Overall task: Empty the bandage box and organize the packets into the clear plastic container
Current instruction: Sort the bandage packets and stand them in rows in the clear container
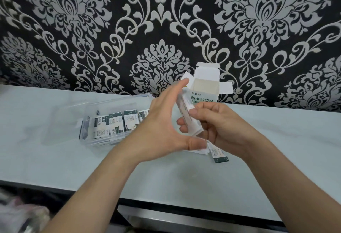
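Observation:
The white bandage box (pixel 204 89) stands upright at the back of the table with its top flaps open. My right hand (pixel 219 125) grips a stack of bandage packets (pixel 187 114) just in front of the box. My left hand (pixel 164 124) is spread around the stack, with its straight fingers at the top end and its thumb under the bottom end. More loose packets (pixel 218 154) lie on the table under my hands. The clear plastic container (pixel 88 125) sits to the left and holds a row of several packets (pixel 118 124) side by side.
The table (pixel 55 159) is pale grey with a dark front edge. Behind it hangs a black and silver patterned wall (pixel 166 20). The container's clear lid (pixel 64 120) lies open to the left. A blurred plastic bag (pixel 20 216) shows at the lower left.

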Available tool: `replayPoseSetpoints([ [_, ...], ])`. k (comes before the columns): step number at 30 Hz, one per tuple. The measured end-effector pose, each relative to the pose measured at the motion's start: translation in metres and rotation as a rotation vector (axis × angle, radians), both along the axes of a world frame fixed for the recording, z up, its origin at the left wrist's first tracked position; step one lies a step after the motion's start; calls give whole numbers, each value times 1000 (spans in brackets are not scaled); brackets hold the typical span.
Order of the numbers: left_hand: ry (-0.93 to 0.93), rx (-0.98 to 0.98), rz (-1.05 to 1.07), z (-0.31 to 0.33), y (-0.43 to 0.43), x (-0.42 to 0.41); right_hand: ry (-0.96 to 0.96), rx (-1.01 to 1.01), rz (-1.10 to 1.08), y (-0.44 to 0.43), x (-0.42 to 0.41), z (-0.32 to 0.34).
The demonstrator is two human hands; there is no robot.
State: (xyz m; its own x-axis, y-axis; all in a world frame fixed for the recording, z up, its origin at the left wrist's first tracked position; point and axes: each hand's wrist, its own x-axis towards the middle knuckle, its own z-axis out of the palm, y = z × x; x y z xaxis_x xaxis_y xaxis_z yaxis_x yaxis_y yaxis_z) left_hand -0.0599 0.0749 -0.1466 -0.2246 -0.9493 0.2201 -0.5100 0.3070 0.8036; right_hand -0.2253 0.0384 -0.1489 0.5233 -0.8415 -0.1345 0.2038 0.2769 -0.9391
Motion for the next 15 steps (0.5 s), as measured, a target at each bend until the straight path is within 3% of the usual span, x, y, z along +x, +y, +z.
replayPoseSetpoints([
  [10, -195, -265, 62, -11, 2, 28, 111, -32, 136, 4, 37, 11],
  [13, -193, -247, 83, -10, 3, 37, 128, -41, 147, 1, 47, 13],
  [15, -93, -167, 102, -3, 2, 47, 221, -104, 84, -3, 55, 15],
])
